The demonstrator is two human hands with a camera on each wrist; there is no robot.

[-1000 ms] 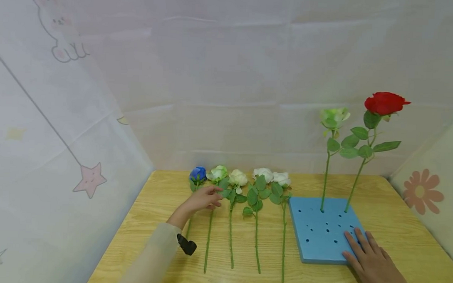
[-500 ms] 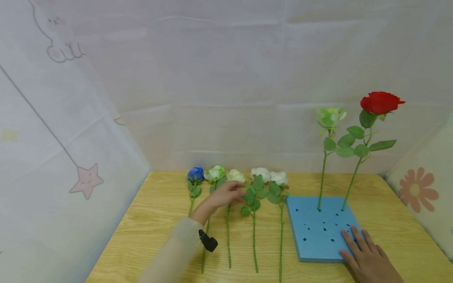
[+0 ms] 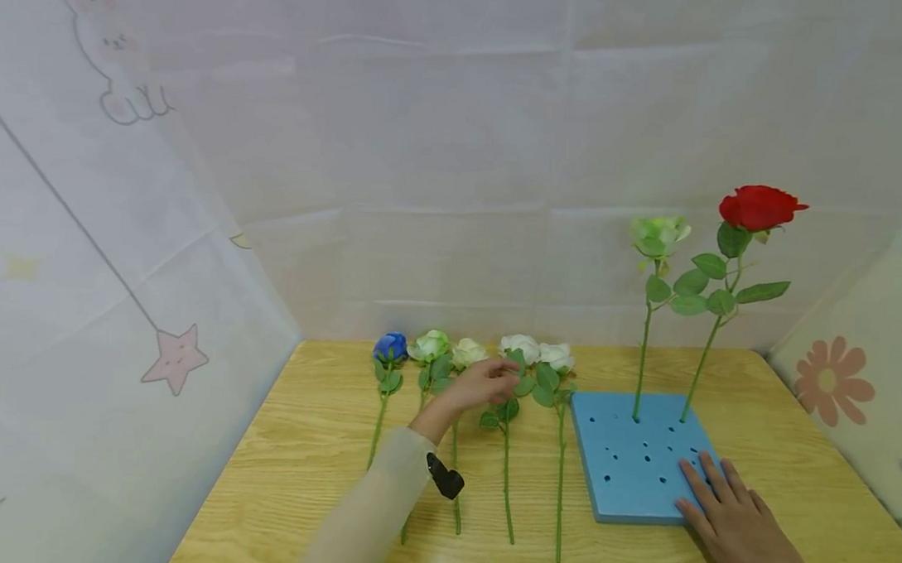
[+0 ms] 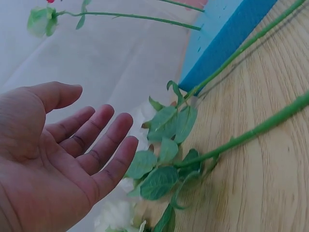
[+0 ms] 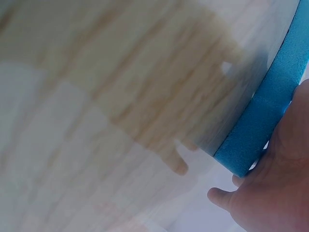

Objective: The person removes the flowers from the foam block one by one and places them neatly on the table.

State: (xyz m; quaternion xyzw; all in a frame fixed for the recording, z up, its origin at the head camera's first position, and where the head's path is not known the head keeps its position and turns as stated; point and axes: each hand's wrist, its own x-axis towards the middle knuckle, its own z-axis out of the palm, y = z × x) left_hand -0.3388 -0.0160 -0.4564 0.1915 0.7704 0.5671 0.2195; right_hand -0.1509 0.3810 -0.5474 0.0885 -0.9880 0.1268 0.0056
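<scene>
My left hand [image 3: 483, 384] hovers over the leaves of a white rose [image 3: 519, 345], its fingers loosely spread and holding nothing. In the left wrist view the palm [image 4: 53, 169] faces up beside two leafy green stems. A second white rose [image 3: 556, 356] lies just right of it. To the left lie a cream rose [image 3: 467, 352], a pale green rose [image 3: 429, 345] and a blue rose [image 3: 391, 346]. My right hand [image 3: 744, 524] rests flat on the near right corner of a blue foam board [image 3: 637, 507]; its fingers are straight.
Two roses stand in the board's holes: an upright pale green one [image 3: 660, 237] and a tilted red one [image 3: 761, 208]. Several more holes dot the board. The wooden table [image 3: 279, 491] ends at a printed cloth backdrop [image 3: 439, 190] behind and at both sides.
My left hand has moved rightward from above the pale green rose, past the cream one, to the white rose's leaves. The right hand stays on the board.
</scene>
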